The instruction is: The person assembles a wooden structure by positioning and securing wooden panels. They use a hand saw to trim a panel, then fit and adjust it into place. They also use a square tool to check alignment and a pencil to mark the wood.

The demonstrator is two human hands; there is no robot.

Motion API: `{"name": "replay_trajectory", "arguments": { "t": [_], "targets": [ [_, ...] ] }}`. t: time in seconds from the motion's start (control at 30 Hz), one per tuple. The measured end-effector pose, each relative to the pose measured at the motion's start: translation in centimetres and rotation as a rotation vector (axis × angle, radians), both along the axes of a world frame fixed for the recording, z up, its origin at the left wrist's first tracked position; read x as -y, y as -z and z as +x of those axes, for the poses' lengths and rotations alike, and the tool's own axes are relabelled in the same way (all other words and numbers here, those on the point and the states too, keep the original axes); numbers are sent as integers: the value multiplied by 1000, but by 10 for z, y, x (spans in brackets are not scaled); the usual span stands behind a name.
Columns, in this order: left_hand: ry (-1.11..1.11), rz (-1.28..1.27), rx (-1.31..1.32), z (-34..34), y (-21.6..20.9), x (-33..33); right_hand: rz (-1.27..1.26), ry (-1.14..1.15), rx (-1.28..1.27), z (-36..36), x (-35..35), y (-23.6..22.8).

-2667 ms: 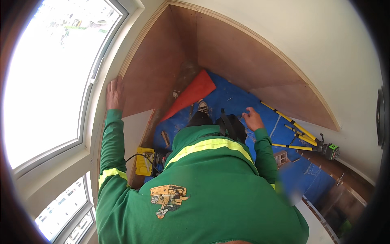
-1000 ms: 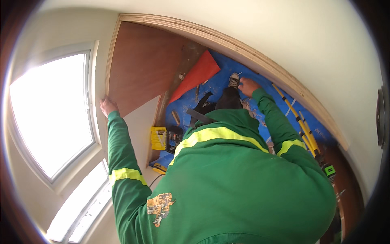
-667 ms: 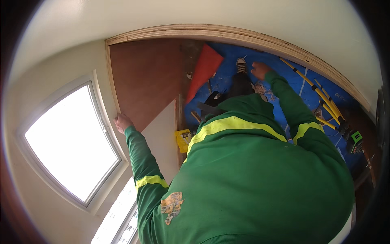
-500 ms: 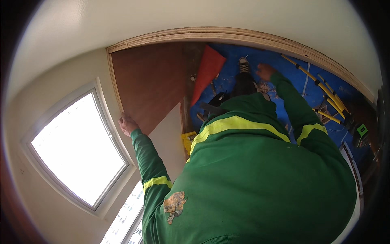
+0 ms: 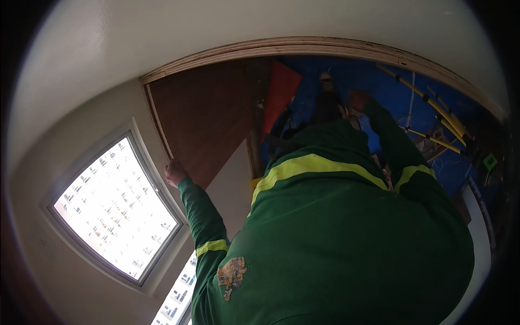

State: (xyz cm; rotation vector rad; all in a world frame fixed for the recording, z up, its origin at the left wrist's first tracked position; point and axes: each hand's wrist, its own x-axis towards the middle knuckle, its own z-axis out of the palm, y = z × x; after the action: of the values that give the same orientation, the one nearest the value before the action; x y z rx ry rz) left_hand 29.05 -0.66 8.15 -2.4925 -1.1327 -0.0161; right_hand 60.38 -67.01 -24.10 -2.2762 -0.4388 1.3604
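My left hand (image 5: 175, 173) is at the end of a thin wooden strip (image 5: 157, 122) that runs along the wall beside the window. Its fingers are closed at the strip's edge. Next to the strip lies a broad reddish-brown board (image 5: 203, 108), with a pale panel (image 5: 230, 170) overlapping its near side. My right hand (image 5: 358, 100) is out in front, over the blue floor covering (image 5: 387, 116). It is dark and blurred, so its fingers and anything in them cannot be made out. Both arms are in green sleeves with yellow bands.
A light wooden edge (image 5: 303, 47) curves across the far side. Yellow tripod legs (image 5: 433, 105) with a green-framed device (image 5: 489, 161) stand at the right. A red sheet (image 5: 280, 92) lies near my shoe (image 5: 326, 81). A bright window (image 5: 116, 208) is at the left.
The view has shifted slightly and become darker; buildings now show through the window. My left hand stays at the strip, and my right hand remains over the blue covering.
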Motion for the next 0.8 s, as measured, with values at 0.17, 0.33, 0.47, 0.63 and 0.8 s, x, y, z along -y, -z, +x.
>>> {"name": "replay_trajectory", "arguments": {
  "t": [0.17,0.33,0.47,0.63,0.8],
  "targets": [
    [-43,-49,178,-2,5,-16,-21,-104,-8,8,-10,-1],
    [-29,23,197,-3,6,-14,49,1,-25,21,-10,-1],
    [-22,-1,174,-1,2,-15,104,-82,126,31,-18,6],
    [-107,15,171,3,4,-11,-38,-452,163,38,-46,-4],
    [-164,51,261,5,10,2,163,-183,34,32,-63,-40]
  ]
}}
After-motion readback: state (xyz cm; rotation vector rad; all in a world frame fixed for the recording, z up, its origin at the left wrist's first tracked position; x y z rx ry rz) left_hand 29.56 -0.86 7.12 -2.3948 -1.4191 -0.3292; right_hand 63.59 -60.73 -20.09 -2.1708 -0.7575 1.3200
